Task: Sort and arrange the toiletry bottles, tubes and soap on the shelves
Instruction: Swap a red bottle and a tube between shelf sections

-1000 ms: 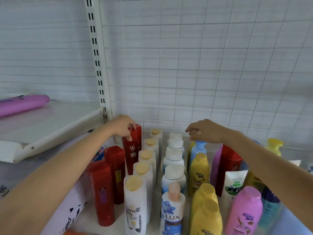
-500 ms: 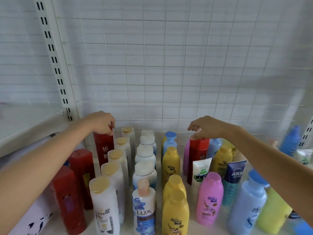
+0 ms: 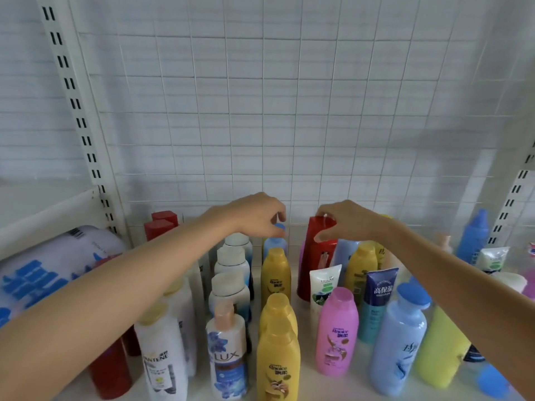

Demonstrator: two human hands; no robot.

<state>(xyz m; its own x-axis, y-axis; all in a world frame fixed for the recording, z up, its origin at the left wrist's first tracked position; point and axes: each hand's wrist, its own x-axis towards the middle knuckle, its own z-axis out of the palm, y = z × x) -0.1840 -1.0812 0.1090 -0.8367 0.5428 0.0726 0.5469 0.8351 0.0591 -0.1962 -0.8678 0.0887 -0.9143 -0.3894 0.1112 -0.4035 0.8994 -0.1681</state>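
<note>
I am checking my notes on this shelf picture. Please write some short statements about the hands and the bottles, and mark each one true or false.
1. The right hand grips the top of a tall red bottle. True.
2. The left hand holds the pink bottle at the front. False: its fingers are at the blue cap of a small light blue bottle in the back row; the pink bottle stands untouched.
3. Three yellow bottles stand in one line from front to back. True.
4. The LUX bottle lies on its side. False: it stands upright.
5. The wall behind the shelf is a white wire grid. True.
</note>
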